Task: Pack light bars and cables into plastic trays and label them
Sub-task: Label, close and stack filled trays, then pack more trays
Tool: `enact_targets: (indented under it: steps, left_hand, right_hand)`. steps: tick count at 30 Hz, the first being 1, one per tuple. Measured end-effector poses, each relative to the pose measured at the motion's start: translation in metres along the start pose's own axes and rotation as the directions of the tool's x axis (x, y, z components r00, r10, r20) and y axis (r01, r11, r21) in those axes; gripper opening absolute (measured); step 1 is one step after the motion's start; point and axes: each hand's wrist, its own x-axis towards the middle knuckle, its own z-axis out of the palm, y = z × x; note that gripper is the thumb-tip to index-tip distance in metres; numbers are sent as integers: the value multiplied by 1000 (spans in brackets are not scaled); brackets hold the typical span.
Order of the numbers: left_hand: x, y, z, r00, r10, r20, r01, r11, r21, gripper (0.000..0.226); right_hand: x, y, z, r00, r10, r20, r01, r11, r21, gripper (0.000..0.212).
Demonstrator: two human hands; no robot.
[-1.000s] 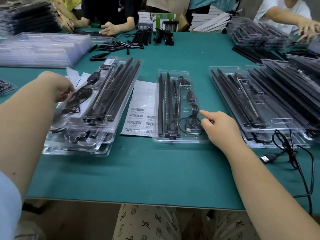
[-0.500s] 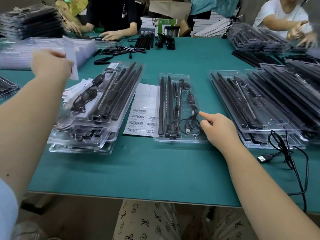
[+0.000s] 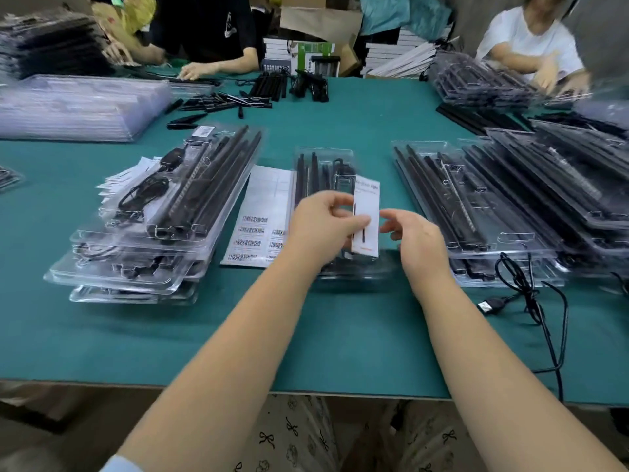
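Observation:
A clear plastic tray [image 3: 325, 158] with black light bars and a coiled cable lies in the middle of the green table. Over it my left hand [image 3: 323, 226] pinches a white printed card [image 3: 367, 212] held upright, thumb on its left edge. My right hand [image 3: 417, 236] hovers just right of the card with loosely curled fingers; whether its fingertips touch the card I cannot tell. A sheet of barcode labels [image 3: 258, 219] lies left of the tray, partly under my left wrist.
Stacked filled trays [image 3: 163, 212] sit at left with more white cards [image 3: 129, 175] beside them; another tray stack [image 3: 493, 206] at right. A loose black USB cable [image 3: 524, 287] trails off the front right. Other people work across the table among loose bars [image 3: 272, 86].
My left hand carried the white card from the far left in over the middle tray. My right hand lifted off the tray's edge and came up beside the card.

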Motion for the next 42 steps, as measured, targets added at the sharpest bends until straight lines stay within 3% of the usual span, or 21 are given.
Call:
enact_targets:
  steps: [2,4,6,7,9,12,15,23,26,29,32,37,42]
  left_hand:
    - [-1,-13,7,998,59,-27,-56,995,81,19]
    - [-6,-21,9,970,238,-46,-217,936,278,19]
    - [-10,-24,4,907,420,35,-377,772,511,34]
    - [-8,-27,0,889,442,117,-418,685,597,46]
    - [-6,-30,-9,902,336,271,-423,567,706,72]
    - [-5,-34,-12,916,157,368,-393,532,750,101]
    - [-4,-37,-10,910,117,398,-400,497,770,94]
    - [-5,-31,-14,929,150,337,-333,736,590,57]
    - [-7,-30,-14,938,167,302,-315,774,549,55]
    - [-7,-30,-14,934,174,311,-328,761,560,57]
    - [-7,-31,-14,933,180,312,-331,769,548,63]
    - [-7,-30,-10,924,166,345,-359,686,633,63]
    - [-6,-32,-9,917,171,359,-379,654,655,58]
  right_hand:
    - [-1,1,2,999,-6,52,9,999,-54,25]
    - [0,2,5,997,-16,69,22,995,-97,20]
    - [3,2,6,1000,25,2,-25,1000,-10,21]
    - [4,2,5,998,60,-37,-57,997,55,21]
    - [5,2,3,989,119,-90,-105,984,147,21]
    - [5,3,2,985,94,-144,-75,988,131,21]
    - [5,3,0,985,79,-153,-58,989,140,21]
    - [6,3,-1,964,262,-42,-247,945,215,19]
    - [5,5,-1,980,182,75,-185,982,36,21]
    - [3,7,1,997,16,76,-6,991,-131,18]
    - [1,11,2,999,-22,37,28,982,-187,25]
    - [5,13,7,995,-68,68,92,881,-463,10]
    - [6,13,4,981,-89,170,157,881,-446,24]
